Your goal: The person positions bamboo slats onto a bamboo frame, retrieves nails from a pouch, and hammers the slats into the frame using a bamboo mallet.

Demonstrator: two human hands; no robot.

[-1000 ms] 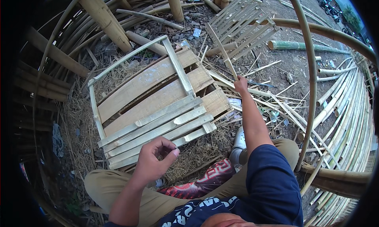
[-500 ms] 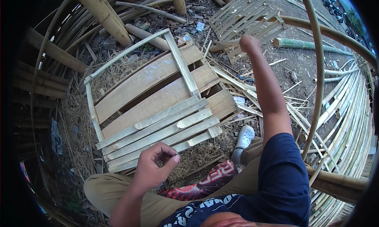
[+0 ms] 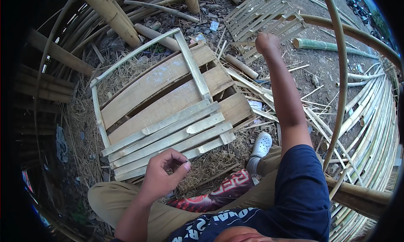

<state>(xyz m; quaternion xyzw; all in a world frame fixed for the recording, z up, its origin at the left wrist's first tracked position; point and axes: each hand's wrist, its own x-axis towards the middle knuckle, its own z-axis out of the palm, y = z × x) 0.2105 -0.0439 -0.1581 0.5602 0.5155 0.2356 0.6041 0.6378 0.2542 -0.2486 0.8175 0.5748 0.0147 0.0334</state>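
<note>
My left hand (image 3: 165,171) is pinched, thumb to forefinger, with a tiny dark tip showing between them, too small to name. It is just nearer me than a row of pale bamboo slats (image 3: 168,146) laid across a light bamboo frame (image 3: 190,65). Beneath these lie wide wooden boards (image 3: 158,77). My right arm is stretched far forward, and my right hand (image 3: 267,44) is a closed fist; what it holds, if anything, is hidden. Below that fist, a short bamboo piece (image 3: 242,66) slants on the ground. Beyond the hand lies a slatted bamboo panel (image 3: 256,16).
Long bamboo poles (image 3: 370,128) are heaped at the right, near a cut green bamboo pole (image 3: 324,46). A curved upright pole (image 3: 341,73) rises beside my right arm. Thick bamboo posts (image 3: 111,16) stand far left. A red and black printed bag (image 3: 216,195) lies between my legs.
The short bamboo piece now slants away below my right fist, where its near end was at the fist before. My left hand has barely shifted.
</note>
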